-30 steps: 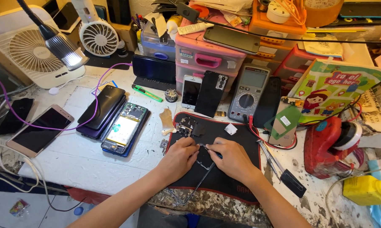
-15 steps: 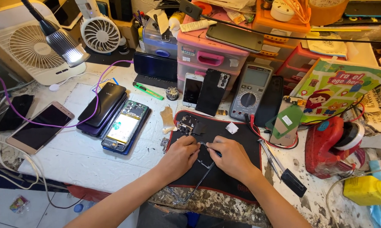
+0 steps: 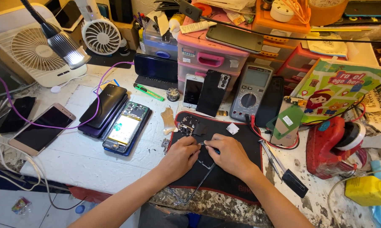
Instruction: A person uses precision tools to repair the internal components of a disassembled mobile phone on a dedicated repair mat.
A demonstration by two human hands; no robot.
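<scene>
Very little differs from a second ago. The left hand [image 3: 183,155] and right hand [image 3: 229,155] sit marginally closer together over the dark phone frame [image 3: 201,162] on the black mat [image 3: 236,177] — fingertips now nearly meeting at its middle. The view itself drifts slightly — the desk lamp [image 3: 66,46] at the surface's far left corner appears a touch higher.

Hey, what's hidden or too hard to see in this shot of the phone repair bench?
- Head view: the small part under the left hand and right hand is covered by the fingers.
- Head view: the thin tool at the right hand is too small to identify.
- Head view: the yellow bottle is cut off by the right edge.
</scene>
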